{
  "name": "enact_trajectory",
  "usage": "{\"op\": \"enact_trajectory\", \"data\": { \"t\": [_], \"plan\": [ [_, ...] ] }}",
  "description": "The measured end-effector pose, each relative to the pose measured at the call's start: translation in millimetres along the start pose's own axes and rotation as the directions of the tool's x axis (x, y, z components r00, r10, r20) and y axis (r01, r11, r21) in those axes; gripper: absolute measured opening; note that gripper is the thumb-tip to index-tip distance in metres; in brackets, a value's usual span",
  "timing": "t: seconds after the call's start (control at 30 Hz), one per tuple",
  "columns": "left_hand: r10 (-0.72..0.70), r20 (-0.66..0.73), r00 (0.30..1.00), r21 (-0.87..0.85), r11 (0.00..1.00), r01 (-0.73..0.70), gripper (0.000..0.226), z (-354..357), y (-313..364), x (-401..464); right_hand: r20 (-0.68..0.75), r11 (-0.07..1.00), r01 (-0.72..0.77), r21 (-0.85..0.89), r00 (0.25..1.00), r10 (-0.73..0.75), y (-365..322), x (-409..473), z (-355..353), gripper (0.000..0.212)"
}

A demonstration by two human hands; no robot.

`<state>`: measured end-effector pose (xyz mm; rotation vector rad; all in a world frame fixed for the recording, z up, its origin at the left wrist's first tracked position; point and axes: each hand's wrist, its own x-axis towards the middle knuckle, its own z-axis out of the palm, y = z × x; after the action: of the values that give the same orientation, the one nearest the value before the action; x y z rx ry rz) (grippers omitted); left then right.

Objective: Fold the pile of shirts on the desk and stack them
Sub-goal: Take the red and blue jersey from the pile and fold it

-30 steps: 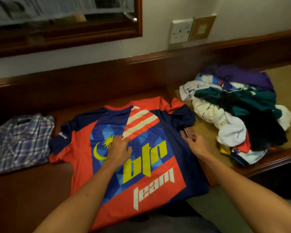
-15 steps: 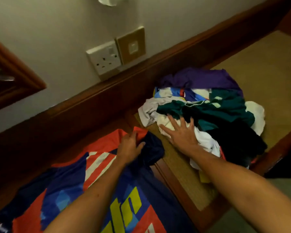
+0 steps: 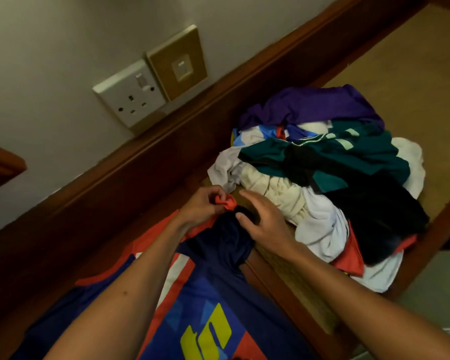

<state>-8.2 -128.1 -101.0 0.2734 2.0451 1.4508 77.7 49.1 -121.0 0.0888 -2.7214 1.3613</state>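
Observation:
A navy, red and blue jersey [image 3: 213, 302] with yellow letters lies spread on the wooden desk [image 3: 94, 229] in front of me. My left hand [image 3: 203, 206] pinches the red cuff of its right sleeve, which is bunched up. My right hand [image 3: 263, 219] is beside it, thumb on the dark sleeve fabric and fingers loosely bent over it. Just right of both hands sits the pile of unfolded shirts [image 3: 330, 178]: purple, teal, white, black and red pieces heaped together.
A raised wooden ledge runs along the wall behind the desk. Above it are a white wall socket [image 3: 130, 93] and a gold switch plate [image 3: 178, 62]. A tan mat [image 3: 413, 81] lies under the pile. The desk's front edge is close on the right.
My right hand has left the pile and come to the jersey's sleeve. My left hand has taken the red cuff between its fingers. The view has shifted slightly closer.

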Motion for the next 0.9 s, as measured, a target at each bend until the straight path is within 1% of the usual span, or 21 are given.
{"op": "enact_trajectory", "data": {
  "t": [0.03, 0.07, 0.13, 0.17, 0.2, 0.27, 0.33, 0.4, 0.47, 0.53, 0.57, 0.6, 0.63, 0.7, 0.77, 0.8, 0.83, 0.87, 0.9],
  "plan": [
    [-0.007, 0.042, 0.999, 0.001, 1.000, 0.007, 0.032, -3, 6, -2, 0.095, 0.968, -0.156, 0.196, 0.986, 0.139, -6, -1, 0, 0.047],
    [-0.012, 0.067, 0.998, 0.016, 1.000, 0.011, 0.031, -5, 14, -3, 0.203, 0.906, -0.277, 0.320, 0.954, 0.220, -8, -1, 1, 0.044],
    [-0.025, 0.084, 0.996, 0.071, 0.997, 0.019, 0.024, -10, 23, 0, 0.310, 0.872, -0.342, 0.350, 0.921, 0.237, -4, -2, 5, 0.028],
    [-0.030, 0.097, 0.995, 0.117, 0.993, 0.018, 0.022, -12, 27, 3, 0.336, 0.871, -0.353, 0.341, 0.911, 0.238, 0, -3, 7, 0.031],
    [-0.030, 0.109, 0.994, 0.168, 0.986, 0.011, 0.024, -15, 29, 5, 0.352, 0.871, -0.368, 0.325, 0.902, 0.249, 4, -5, 7, 0.041],
    [-0.037, 0.106, 0.994, 0.257, 0.966, 0.008, 0.032, -20, 34, 12, 0.333, 0.906, -0.348, 0.242, 0.906, 0.259, 10, -8, 1, 0.057],
    [-0.046, 0.072, 0.996, 0.298, 0.954, 0.022, 0.032, -24, 37, 17, 0.289, 0.925, -0.335, 0.180, 0.917, 0.276, 15, -13, -8, 0.059],
    [-0.042, 0.042, 0.998, 0.321, 0.947, 0.027, 0.033, -21, 43, 22, 0.254, 0.918, -0.352, 0.181, 0.919, 0.302, 19, -20, -16, 0.049],
    [-0.001, -0.030, 1.000, 0.424, 0.906, 0.014, 0.028, -12, 46, 28, 0.229, 0.912, -0.383, 0.145, 0.910, 0.346, 20, -29, -20, 0.036],
    [0.083, -0.120, 0.989, 0.578, 0.816, 0.001, 0.026, 0, 47, 34, 0.216, 0.885, -0.446, 0.137, 0.885, 0.413, 21, -37, -20, 0.036],
    [0.130, -0.156, 0.979, 0.621, 0.784, -0.005, 0.028, 6, 45, 36, 0.207, 0.858, -0.490, 0.150, 0.865, 0.458, 22, -40, -19, 0.034],
    [0.177, -0.191, 0.966, 0.633, 0.774, -0.017, 0.029, 13, 44, 38, 0.194, 0.836, -0.527, 0.154, 0.846, 0.497, 22, -43, -17, 0.031],
    [0.221, -0.234, 0.947, 0.617, 0.787, -0.031, 0.029, 19, 42, 39, 0.175, 0.822, -0.552, 0.141, 0.831, 0.528, 22, -47, -15, 0.028],
    [0.271, -0.350, 0.896, 0.523, 0.850, -0.053, 0.024, 31, 40, 39, 0.126, 0.817, -0.575, 0.055, 0.815, 0.565, 22, -51, -13, 0.022],
    [0.288, -0.473, 0.833, 0.437, 0.897, -0.061, 0.020, 39, 32, 30, 0.082, 0.824, -0.553, -0.123, 0.822, 0.564, 22, -55, -14, 0.029],
    [0.305, -0.511, 0.803, 0.427, 0.902, -0.071, 0.017, 41, 25, 22, 0.065, 0.818, -0.530, -0.221, 0.829, 0.555, 22, -58, -14, 0.034],
    [0.317, -0.518, 0.794, 0.442, 0.895, -0.069, 0.016, 44, 14, 12, 0.041, 0.807, -0.503, -0.310, 0.841, 0.540, 22, -60, -13, 0.036],
    [0.326, -0.492, 0.807, 0.481, 0.875, -0.060, 0.017, 46, 1, 1, 0.004, 0.792, -0.476, -0.383, 0.856, 0.517, 19, -62, -13, 0.035],
    [0.320, -0.441, 0.838, 0.537, 0.843, -0.039, 0.020, 48, -14, -10, -0.043, 0.786, -0.440, -0.434, 0.882, 0.470, 16, -63, -12, 0.031]
  ]
}}
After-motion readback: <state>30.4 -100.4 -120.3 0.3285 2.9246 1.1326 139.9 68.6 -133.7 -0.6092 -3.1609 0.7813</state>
